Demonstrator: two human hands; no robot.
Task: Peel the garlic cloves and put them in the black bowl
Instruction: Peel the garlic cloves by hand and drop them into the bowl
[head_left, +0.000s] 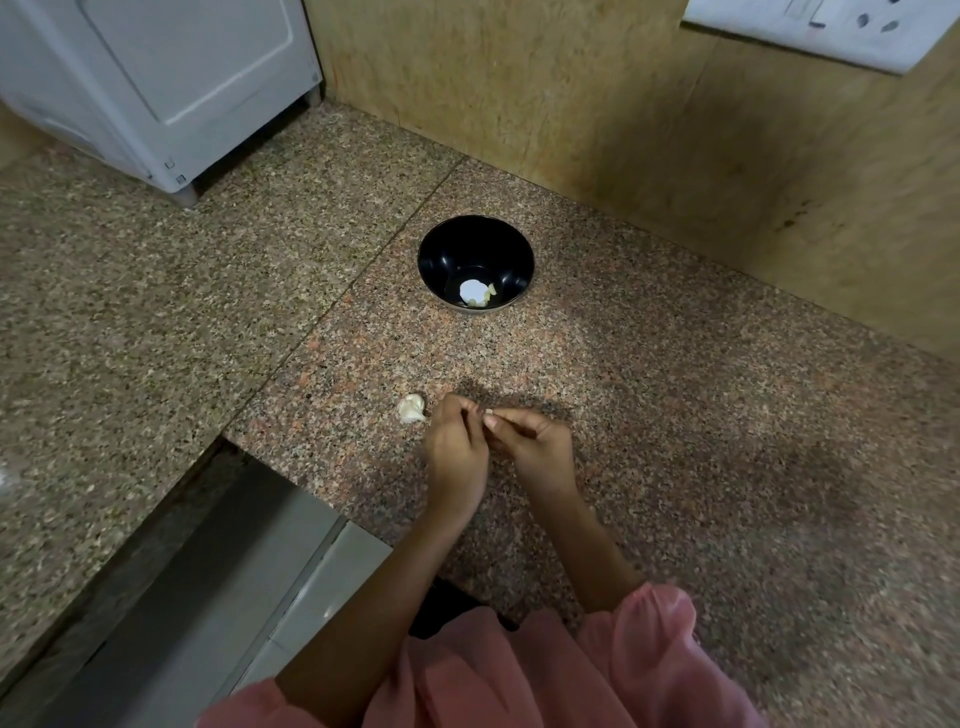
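Note:
A black bowl (476, 262) stands on the granite counter, with a few pale peeled cloves (488, 296) at its bottom beside a white glare spot. Nearer to me, my left hand (457, 447) and my right hand (535, 441) meet, fingers curled, pinching something small between their fingertips; it is mostly hidden, so I cannot see it clearly. A white clump of unpeeled garlic (413, 408) lies on the counter just left of my left hand, not touched.
A white appliance (156, 78) stands at the back left. A wooden wall panel (571, 104) rises behind the bowl. The counter edge (291, 483) drops off at the front left to a grey floor.

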